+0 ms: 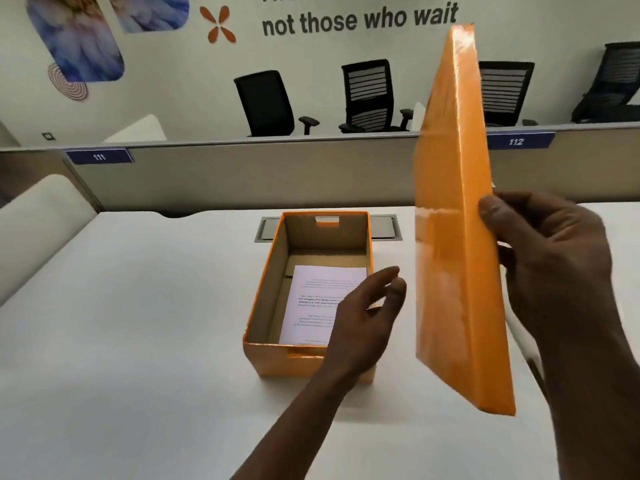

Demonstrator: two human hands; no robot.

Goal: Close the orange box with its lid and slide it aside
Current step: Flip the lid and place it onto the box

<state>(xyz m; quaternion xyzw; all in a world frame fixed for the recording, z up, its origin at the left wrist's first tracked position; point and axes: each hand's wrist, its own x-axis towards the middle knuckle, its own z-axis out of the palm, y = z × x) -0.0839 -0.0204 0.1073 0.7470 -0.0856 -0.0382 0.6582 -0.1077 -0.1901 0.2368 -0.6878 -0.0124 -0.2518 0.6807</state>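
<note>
Box (pixel 266 296): an orange cardboard box, rectangular and open at the top, standing on the table near its middle. The outside is glossy orange; the inside is plain brown card. A slot-shaped handle hole is cut in the far end wall, and another shows in the near end.
Paper (pixel 318 299): a white printed sheet lying flat on the floor of the box, toward its right side. The text is too small to read.
Lid (pixel 457 237): a long, flat orange lid with a shiny surface that catches the light. It is held up in the air, nearly on end, to the right of the box and apart from it.
Right hand (pixel 550 258): grips the lid at its right edge about halfway up, thumb pressed on the near face, fingers behind it.
Left hand (pixel 363 320): empty, fingers loosely spread and curled, hovering over the near right corner of the box, just left of the lid. Whether it touches the box cannot be told.
Table (pixel 138 323): smooth and white, with a grey recessed panel (pixel 384 228) behind the box.
Room: an office. A beige divider (pixel 259 171) carries blue tags reading 111 and 112. Black mesh chairs (pixel 369 95) stand beyond it before a pale wall with lettering.
</note>
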